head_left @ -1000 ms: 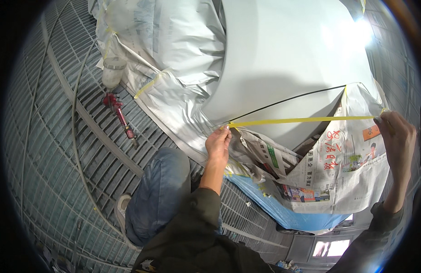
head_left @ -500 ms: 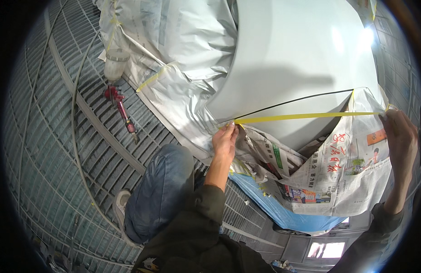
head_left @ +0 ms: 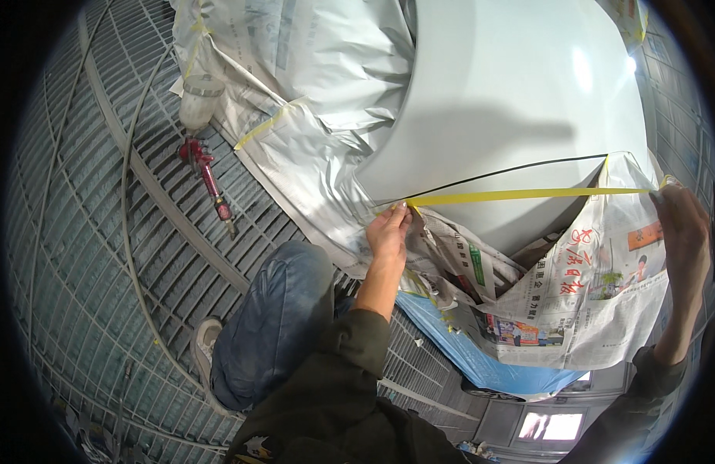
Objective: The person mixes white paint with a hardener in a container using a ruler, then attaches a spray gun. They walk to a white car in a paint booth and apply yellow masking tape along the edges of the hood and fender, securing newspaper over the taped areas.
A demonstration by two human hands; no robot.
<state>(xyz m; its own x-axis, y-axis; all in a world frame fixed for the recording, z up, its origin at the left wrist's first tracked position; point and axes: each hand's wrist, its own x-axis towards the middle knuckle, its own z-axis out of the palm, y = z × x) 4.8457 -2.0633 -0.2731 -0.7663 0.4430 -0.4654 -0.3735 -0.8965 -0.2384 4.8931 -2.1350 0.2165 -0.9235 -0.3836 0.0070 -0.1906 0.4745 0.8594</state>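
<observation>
One taut strip of yellow masking tape point(head_left: 520, 196) crosses right of centre, pinched at its left end by the left hand's point(head_left: 387, 238) fingertips and at its right end by the right hand's point(head_left: 684, 228), before one smooth pale-grey car panel point(head_left: 512, 85). Crumpled printed newspaper point(head_left: 597, 329) hangs below, lower right. At left, beyond one bent blue-denim leg point(head_left: 274, 329), one red metal spray gun point(head_left: 208, 176) lies on grey floor grating point(head_left: 87, 309).

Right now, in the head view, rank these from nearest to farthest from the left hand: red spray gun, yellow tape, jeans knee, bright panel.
1. Yellow tape: in the grip of the left hand, running right.
2. Jeans knee: lower left.
3. Red spray gun: farther off, upper left.
4. Bright panel: farthest, lower right.
</observation>
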